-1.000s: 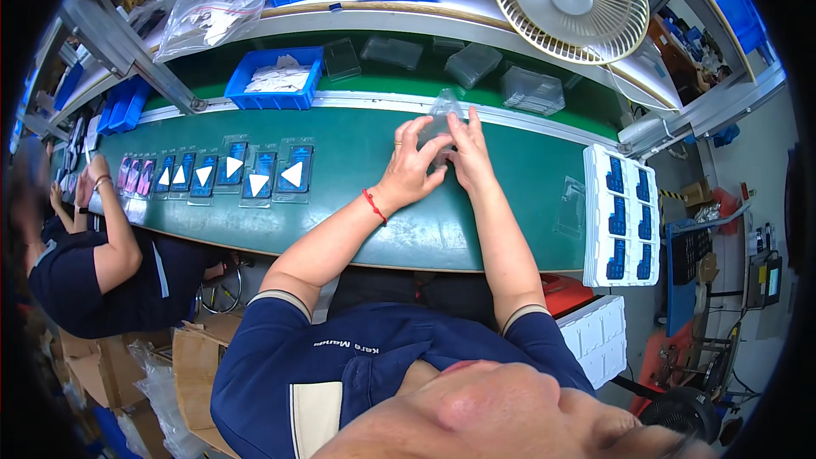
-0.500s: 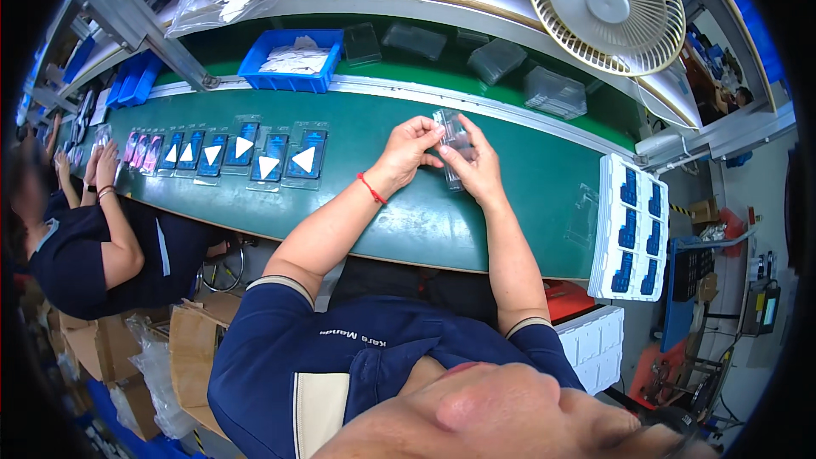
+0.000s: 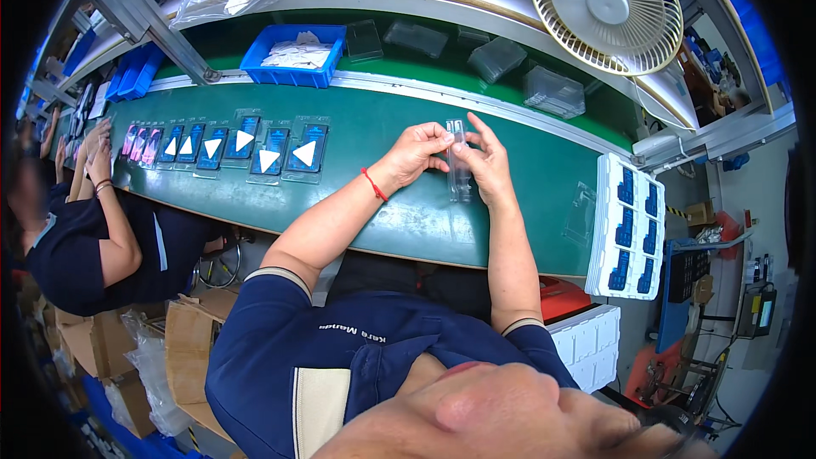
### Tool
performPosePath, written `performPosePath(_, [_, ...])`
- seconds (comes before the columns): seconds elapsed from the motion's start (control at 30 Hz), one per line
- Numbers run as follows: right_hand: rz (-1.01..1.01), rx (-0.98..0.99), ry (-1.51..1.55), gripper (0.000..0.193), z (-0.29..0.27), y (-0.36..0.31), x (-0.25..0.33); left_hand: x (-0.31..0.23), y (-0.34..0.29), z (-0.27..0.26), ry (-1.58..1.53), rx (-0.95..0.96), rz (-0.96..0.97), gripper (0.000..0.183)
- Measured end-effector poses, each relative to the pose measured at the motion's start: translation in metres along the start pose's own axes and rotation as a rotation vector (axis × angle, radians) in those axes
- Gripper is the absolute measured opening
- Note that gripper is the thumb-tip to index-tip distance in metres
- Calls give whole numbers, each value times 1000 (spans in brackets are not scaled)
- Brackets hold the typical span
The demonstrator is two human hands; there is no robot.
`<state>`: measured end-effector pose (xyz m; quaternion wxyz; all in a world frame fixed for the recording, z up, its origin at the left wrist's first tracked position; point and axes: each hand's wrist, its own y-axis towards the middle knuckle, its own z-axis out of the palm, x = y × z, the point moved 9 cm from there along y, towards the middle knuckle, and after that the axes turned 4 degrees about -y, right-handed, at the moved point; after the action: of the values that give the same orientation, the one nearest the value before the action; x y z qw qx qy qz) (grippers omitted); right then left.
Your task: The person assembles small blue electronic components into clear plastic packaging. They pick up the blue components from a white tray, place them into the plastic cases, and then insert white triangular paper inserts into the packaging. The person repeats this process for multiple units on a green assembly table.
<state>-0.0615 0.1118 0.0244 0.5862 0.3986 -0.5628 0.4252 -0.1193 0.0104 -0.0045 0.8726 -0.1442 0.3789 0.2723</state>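
We hold the clear plastic blister pack pinched between our left hand and right hand, fingers closed on its upper end above the green surface, seemingly pressing it shut, which calls for even pressure along its edges.

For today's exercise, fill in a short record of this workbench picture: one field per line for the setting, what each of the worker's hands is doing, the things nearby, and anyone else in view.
setting: green conveyor belt at a workbench
left hand: left hand grips the clear plastic blister pack
right hand: right hand holds the same pack, fingers spread
left of hands: row of packed blister cards on the belt
right: white tray with blue parts
behind belt: blue bin, fan
others: co-worker's hands at far left
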Motion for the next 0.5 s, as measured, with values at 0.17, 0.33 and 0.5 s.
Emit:
performPosePath(0.17, [52,-243,-236,63,-51,-1,4,-1,1,-12,9,-100,-32,12])
performPosePath(0.33, [363,-602,-1344,68,-117,-20,27,-5,1,-19,56,-154,-20,12])
performPosePath(0.5, [-406,-496,-1110,67,-48,-15,50,-2,2,-14,85,-102,-26,13])
